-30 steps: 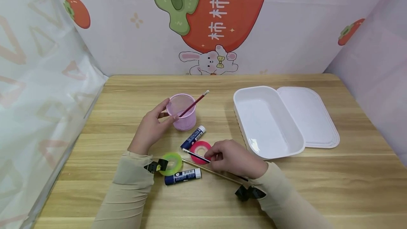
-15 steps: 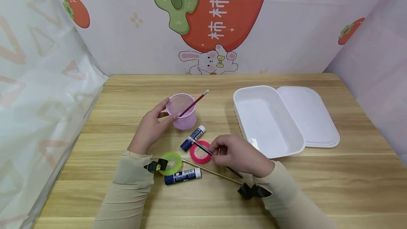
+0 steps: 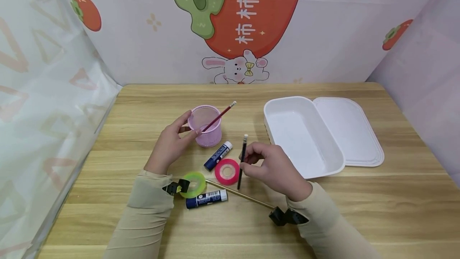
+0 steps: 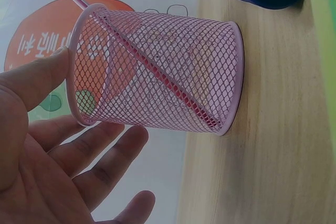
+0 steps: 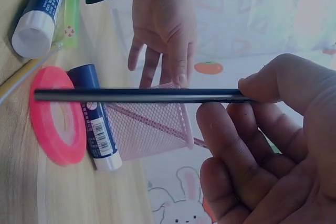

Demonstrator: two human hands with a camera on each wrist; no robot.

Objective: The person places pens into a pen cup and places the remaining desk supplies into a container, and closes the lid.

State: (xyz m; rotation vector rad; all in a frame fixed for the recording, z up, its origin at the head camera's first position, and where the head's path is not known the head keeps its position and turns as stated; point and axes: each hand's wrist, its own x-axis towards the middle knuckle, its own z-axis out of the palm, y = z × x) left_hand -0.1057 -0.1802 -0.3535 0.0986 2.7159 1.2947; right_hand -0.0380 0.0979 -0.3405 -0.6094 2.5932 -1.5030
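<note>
My left hand holds the pink mesh pen holder at its rim, thumb on the near side and fingers round the far side. The pen holder stands upright, and a red pencil leans inside with its eraser end above the rim. Between thumb and fingertips, my right hand pinches a black pencil, nearly upright with the eraser up. In the right wrist view the black pencil passes in front of the pink tape roll and a glue stick.
A second glue stick, a green tape roll and a gold pencil lie near the left forearm and right wrist. A white plastic box stands open at right, beside its lid.
My right hand has lifted the black pencil from its slanted lie and turned it nearly upright, eraser end up. The left hand and pen holder have stayed in place.
</note>
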